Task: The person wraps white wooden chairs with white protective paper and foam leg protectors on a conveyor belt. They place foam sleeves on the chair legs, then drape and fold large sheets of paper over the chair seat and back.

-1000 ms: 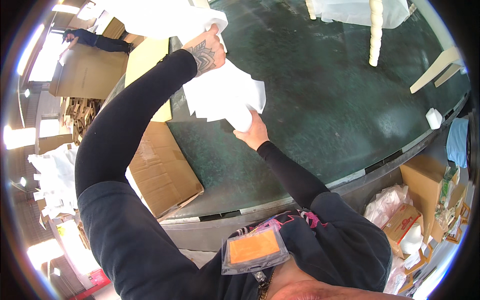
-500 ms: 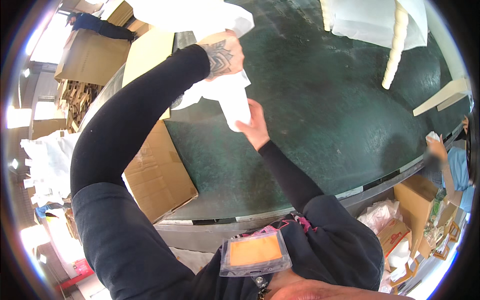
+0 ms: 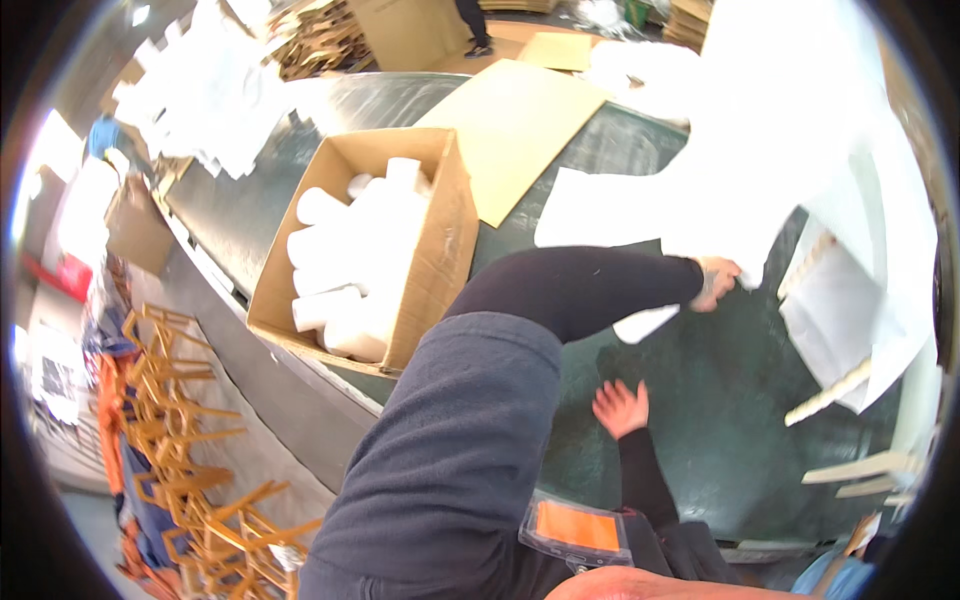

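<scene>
My left hand (image 3: 715, 285), tattooed on its back, is closed at the edge of a bright white sheet (image 3: 690, 215); the exact grip is hard to see. From under my left forearm sticks out the end of a white roll (image 3: 645, 325), the rest of it hidden by the sleeve. My right hand (image 3: 622, 408) is held open with fingers spread, apart from the roll, above the dark green table (image 3: 690, 420). Left of my arm, an open cardboard box (image 3: 455, 225) contains several white rolls (image 3: 385, 235).
A flat cardboard sheet (image 3: 515, 115) lies beyond the box. At right are white sheeting (image 3: 835, 310) and a pale twisted strip (image 3: 828, 390), with pale legs (image 3: 860, 468) nearby. Wooden frames (image 3: 190, 440) crowd the floor at left. People (image 3: 475, 25) stand farther off.
My view has swung left, bringing the box of rolls into sight. The right hand has let go of the white roll's end and opened; my left hand is still at the white material.
</scene>
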A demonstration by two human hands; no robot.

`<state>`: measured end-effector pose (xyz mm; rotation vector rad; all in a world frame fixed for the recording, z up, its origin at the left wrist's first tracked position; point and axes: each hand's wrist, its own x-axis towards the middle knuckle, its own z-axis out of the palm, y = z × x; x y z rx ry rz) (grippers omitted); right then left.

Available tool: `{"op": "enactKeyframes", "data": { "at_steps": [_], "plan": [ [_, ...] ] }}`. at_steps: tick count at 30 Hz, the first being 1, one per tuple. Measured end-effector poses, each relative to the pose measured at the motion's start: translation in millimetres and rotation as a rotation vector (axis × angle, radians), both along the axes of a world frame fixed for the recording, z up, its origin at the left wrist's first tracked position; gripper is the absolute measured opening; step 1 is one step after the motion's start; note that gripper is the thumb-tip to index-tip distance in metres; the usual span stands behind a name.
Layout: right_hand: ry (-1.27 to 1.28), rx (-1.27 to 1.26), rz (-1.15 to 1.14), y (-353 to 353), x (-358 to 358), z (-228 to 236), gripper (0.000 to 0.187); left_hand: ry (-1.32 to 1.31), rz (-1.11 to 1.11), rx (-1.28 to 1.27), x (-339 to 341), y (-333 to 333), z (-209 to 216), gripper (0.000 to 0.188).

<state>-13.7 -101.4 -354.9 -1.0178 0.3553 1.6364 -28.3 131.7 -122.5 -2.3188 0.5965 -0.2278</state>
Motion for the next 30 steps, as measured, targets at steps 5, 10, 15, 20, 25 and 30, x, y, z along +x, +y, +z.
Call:
{"op": "enactKeyframes", "data": {
  "at_steps": [5,10,15,20,25,30],
  "plan": [
    [-0.297,-0.287,0.121,-159.9,14.2,-7.8,0.054,-0.496,0.451,-1.207,-191.3,-3.8,54.9,0.024],
    [-0.469,-0.484,0.289,-219.3,23.5,-2.5,0.038,-0.407,1.661,-0.869,-439.9,53.8,49.7,0.065],
    [-0.554,-0.143,0.399,-147.5,-12.4,3.3,0.03,-0.304,1.434,-1.037,-499.2,55.4,18.5,0.071],
    [-0.884,0.484,0.44,-102.5,-42.3,69.1,0.049,-1.518,1.156,-1.0,-378.2,-23.7,82.1,0.055],
    [-0.441,0.926,-0.055,-88.0,-21.0,160.5,0.069,-0.716,0.657,-2.367,-153.8,-194.3,44.0,0.035],
    [-0.515,0.885,-0.583,-149.8,132.5,170.2,0.054,0.35,0.403,-1.625,51.7,-246.7,43.5,0.049]
  ]
}}
